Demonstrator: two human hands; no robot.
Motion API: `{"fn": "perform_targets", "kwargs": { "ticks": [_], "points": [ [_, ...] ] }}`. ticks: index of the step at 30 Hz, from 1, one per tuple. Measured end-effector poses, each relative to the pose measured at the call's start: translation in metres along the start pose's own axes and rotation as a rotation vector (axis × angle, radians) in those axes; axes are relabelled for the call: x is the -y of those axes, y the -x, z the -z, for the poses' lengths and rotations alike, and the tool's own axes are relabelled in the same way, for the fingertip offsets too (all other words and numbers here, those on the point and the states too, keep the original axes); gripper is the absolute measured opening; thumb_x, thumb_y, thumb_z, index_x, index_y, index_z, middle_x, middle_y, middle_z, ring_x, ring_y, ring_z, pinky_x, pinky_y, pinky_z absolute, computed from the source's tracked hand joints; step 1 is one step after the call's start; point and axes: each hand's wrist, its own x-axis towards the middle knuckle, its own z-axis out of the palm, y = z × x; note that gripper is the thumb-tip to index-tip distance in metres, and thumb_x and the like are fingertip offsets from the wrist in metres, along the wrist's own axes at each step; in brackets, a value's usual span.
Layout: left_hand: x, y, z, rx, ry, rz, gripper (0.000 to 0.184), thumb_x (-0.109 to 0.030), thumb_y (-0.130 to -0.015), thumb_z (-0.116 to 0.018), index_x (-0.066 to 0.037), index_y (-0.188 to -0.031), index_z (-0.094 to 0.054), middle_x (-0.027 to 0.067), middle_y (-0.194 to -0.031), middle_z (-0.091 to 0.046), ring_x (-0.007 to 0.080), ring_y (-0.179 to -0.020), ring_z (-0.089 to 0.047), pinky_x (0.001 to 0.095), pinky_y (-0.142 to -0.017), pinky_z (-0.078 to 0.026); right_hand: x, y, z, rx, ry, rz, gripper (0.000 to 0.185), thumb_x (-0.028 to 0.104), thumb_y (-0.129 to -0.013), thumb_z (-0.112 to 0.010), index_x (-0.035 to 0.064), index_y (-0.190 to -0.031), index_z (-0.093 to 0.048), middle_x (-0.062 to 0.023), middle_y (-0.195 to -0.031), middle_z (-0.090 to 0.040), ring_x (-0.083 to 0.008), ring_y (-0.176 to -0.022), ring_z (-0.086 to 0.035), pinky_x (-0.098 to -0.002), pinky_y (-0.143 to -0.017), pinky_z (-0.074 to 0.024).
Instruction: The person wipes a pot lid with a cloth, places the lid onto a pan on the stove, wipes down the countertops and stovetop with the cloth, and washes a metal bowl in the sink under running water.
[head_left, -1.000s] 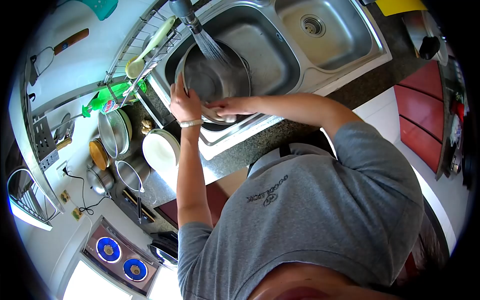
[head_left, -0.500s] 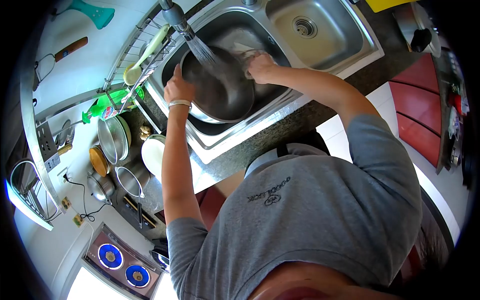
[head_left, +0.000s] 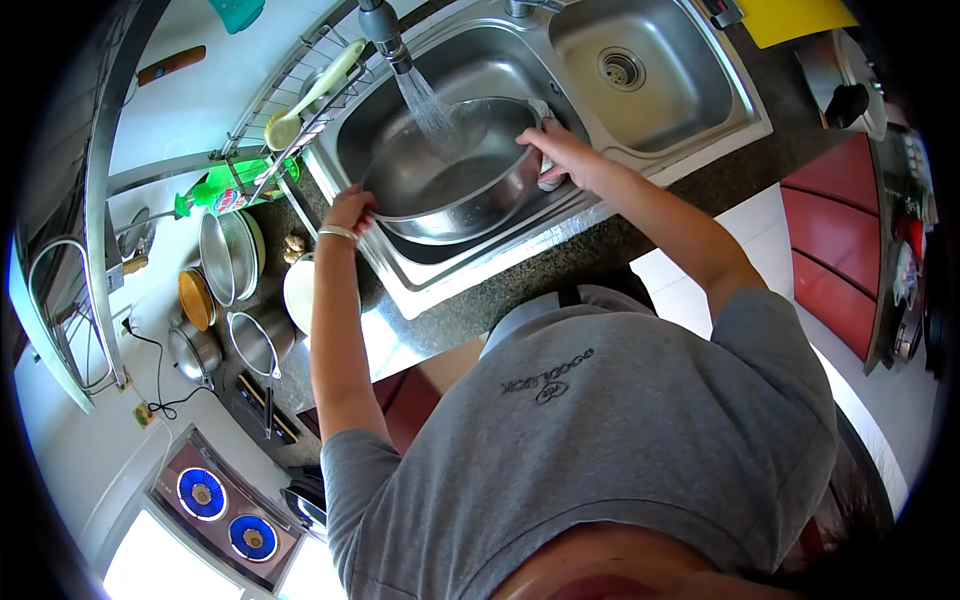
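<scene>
A wide stainless steel basin [head_left: 465, 210] is tilted in the left sink bowl [head_left: 365, 130], and water from the faucet [head_left: 385, 35] sprays into it. My left hand [head_left: 350, 212] is closed on the basin's left rim. On the opposite side my right hand [head_left: 560, 150] grips the right rim, thumb over the edge. A pale cloth [head_left: 546, 172] is pressed under that hand against the basin's outer wall. The fingers beneath the rim are partly hidden.
A second sink bowl [head_left: 640, 95] with a drain lies to the right. Left of the sink are a wire rack with a pale green brush [head_left: 320, 95], a green bottle [head_left: 225, 188], colanders [head_left: 228, 258] and a pot [head_left: 258, 342]. A lidded pot [head_left: 845, 90] stands at far right.
The basin has tilted and come up, so its shiny outer wall shows. My left hand has moved down along the rim; my right hand went from inside with the cloth to the outer right rim.
</scene>
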Motion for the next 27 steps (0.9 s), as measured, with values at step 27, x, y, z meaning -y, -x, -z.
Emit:
{"fn": "perform_targets", "kwargs": {
  "ticks": [27],
  "points": [
    [-0.047,0.113,-0.067,-0.285,-0.835,-1.245,0.049,-0.052,-0.078,-0.066,-0.004,-0.067,-0.062,0.0069,-0.056,-0.055,0.0239,-0.051,-0.056,0.0332,-0.047,-0.043,-0.048,-0.170,0.029,0.565,-0.218,0.101,0.030,0.023,-0.078,-0.064,0.0065,-0.103,-0.060,-0.0049,-0.084,-0.063,-0.0197,-0.080,-0.064,-0.0310,-0.071,-0.0517]
  ]
}}
